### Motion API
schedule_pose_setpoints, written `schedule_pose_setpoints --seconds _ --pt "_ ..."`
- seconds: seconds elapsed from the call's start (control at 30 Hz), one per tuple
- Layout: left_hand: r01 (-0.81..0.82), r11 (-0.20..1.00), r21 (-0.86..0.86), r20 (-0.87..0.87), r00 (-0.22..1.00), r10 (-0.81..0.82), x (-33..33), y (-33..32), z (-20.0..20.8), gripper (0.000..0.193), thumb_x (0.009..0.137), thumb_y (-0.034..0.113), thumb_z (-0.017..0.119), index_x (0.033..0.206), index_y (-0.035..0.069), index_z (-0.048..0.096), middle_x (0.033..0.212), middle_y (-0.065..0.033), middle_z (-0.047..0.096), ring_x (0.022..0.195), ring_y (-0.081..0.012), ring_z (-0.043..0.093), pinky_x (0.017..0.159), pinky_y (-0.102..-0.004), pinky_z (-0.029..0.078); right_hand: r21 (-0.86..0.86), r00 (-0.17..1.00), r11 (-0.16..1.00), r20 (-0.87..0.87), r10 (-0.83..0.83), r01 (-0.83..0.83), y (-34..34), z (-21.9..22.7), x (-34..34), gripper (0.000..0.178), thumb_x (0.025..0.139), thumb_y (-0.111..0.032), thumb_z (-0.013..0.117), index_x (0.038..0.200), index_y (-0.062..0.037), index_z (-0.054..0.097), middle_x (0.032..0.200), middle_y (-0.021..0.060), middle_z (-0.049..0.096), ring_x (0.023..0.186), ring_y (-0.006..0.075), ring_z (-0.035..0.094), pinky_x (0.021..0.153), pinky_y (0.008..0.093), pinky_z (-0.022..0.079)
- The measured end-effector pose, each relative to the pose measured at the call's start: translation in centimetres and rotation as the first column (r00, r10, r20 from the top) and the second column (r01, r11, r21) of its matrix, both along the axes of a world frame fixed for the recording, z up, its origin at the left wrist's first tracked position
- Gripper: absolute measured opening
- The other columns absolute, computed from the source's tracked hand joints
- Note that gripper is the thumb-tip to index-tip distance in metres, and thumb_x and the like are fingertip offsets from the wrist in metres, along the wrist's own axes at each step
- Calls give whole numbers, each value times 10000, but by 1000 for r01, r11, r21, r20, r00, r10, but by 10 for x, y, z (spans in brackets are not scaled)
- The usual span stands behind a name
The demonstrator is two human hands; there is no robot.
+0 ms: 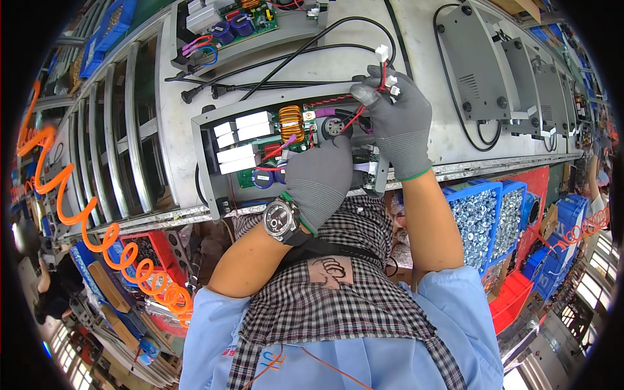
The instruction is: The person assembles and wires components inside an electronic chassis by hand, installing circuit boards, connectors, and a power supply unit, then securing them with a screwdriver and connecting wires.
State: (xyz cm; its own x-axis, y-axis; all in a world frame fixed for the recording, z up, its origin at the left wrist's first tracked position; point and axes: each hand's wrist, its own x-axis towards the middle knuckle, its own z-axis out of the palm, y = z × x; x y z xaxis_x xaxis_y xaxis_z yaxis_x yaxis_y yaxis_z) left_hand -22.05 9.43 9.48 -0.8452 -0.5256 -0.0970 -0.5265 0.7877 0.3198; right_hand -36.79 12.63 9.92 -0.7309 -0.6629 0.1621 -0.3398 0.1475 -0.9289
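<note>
An open grey metal chassis lies in front of me, with a green circuit board inside. The board carries white blocks, a copper-wound coil and blue capacitors. My right hand, in a grey glove, is closed on red and black wires above the chassis's right end. White plugs stick out past its fingers. My left hand, also gloved, reaches into the chassis with curled fingers beside a round black part. Whatever its fingertips hold is hidden.
Another open chassis with a board lies beyond, with black power cords between. Grey covers are at the right. A metal roller conveyor and an orange coiled hose are at the left. Blue bins hold small metal parts.
</note>
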Motion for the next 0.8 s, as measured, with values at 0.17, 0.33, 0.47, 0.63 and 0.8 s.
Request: schedule_pose_setpoints --seconds 0.17,0.33,0.47,0.63,0.8 --pt "14 1000 22 7 1000 -14 -3 -4 0 149 814 146 591 911 35 574 719 -96 640 606 -232 676 468 -350 502 16 999 1000 -50 -4 5 1 0 0 285 754 -280 783 871 -27 723 782 83 646 678 174 632 615 295 487" --pt "53 998 21 25 998 -53 -2 -7 3 171 802 166 615 909 38 577 728 -93 643 627 -231 681 480 -349 506 31 999 999 -16 -34 35 0 0 2 274 755 -268 784 866 -25 723 767 79 637 657 167 623 601 286 483" --pt "30 999 16 66 997 -31 -2 -6 7 165 799 170 613 898 42 576 722 -93 640 635 -237 680 493 -353 509 11 998 1000 66 -14 13 -1 4 3 264 762 -245 786 874 -16 720 789 71 630 657 145 615 594 278 487" --pt "91 995 32 -34 995 -90 -1 -10 1 193 782 200 639 879 48 571 727 -96 639 627 -250 671 492 -363 503 -17 1000 1000 6 2 -2 2 4 2 279 761 -249 791 886 -11 718 813 77 639 681 136 623 601 280 494" --pt "41 999 32 -37 998 -40 -5 -4 -10 248 745 232 697 871 60 569 721 -98 633 623 -263 665 523 -380 512 44 993 998 -102 57 -53 -4 6 2 315 779 -312 769 869 -16 708 817 96 641 653 193 614 591 313 485"
